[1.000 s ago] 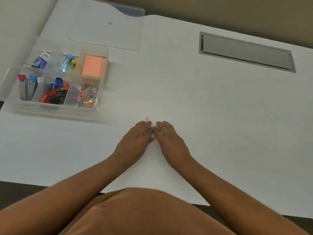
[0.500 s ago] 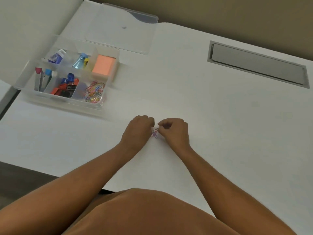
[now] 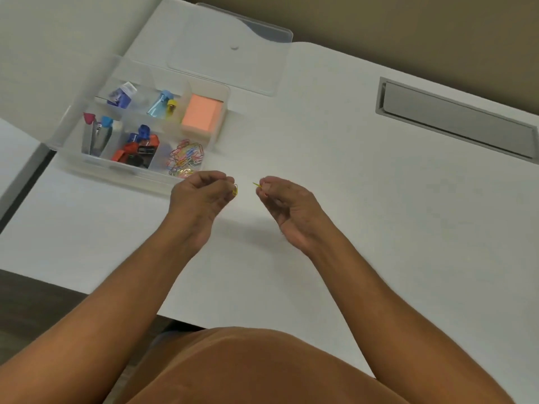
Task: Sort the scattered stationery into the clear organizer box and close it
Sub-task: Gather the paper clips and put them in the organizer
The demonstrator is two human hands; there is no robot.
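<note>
The clear organizer box (image 3: 221, 94) stands open at the left of the white table, holding an orange sticky-note pad (image 3: 201, 113), coloured paper clips (image 3: 185, 157), binder clips (image 3: 137, 150) and other small items. My left hand (image 3: 201, 196) hovers just right of the box's front corner, pinching a yellow paper clip (image 3: 235, 189). My right hand (image 3: 284, 204) is a little to the right, fingers closed on another yellow paper clip (image 3: 257, 185) that pokes out to the left. Any other clips inside the fists are hidden.
The box's clear lid (image 3: 230, 51) lies flat behind the box. A grey recessed cable hatch (image 3: 455, 121) sits at the back right of the table (image 3: 379, 228). The table's front edge runs just ahead of my body.
My hands, flat and touching over clips on the table a second ago, have closed on the clips, lifted, and drawn apart. The camera view shifted so the box appears further right.
</note>
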